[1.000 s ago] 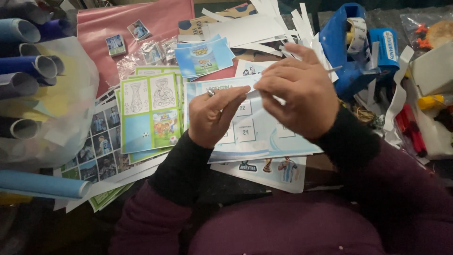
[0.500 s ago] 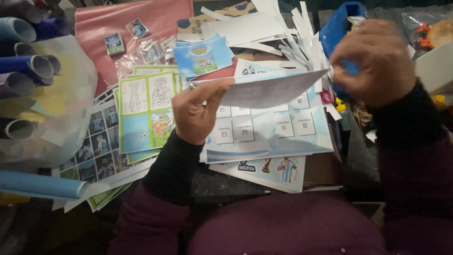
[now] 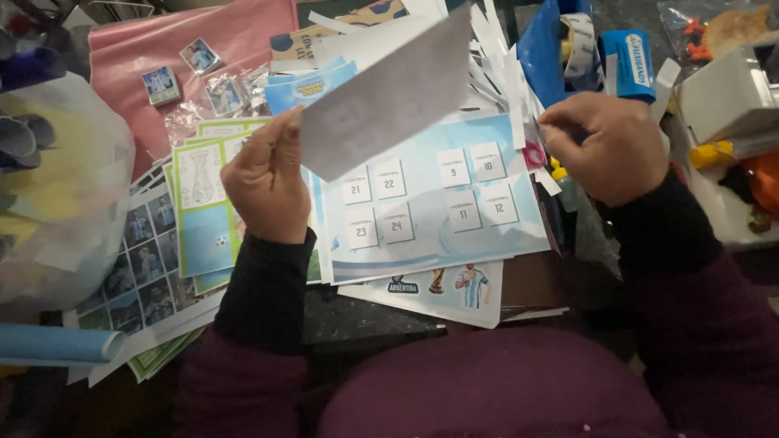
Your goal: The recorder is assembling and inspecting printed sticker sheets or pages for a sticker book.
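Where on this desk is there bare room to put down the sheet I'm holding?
Little. One dark strip of desk lies bare between the football sticker sheet and your body. The pink paper at top left is mostly bare. Paper strips and the blue bag crowd the top right.

Sheet (image 3: 381,97) held above numbered page (image 3: 430,203), between left hand (image 3: 264,178) and right hand (image 3: 604,146).

Left hand (image 3: 264,182) has lifted the white sheet (image 3: 385,93) higher, right hand (image 3: 604,146) lowered beside scissors (image 3: 535,154)
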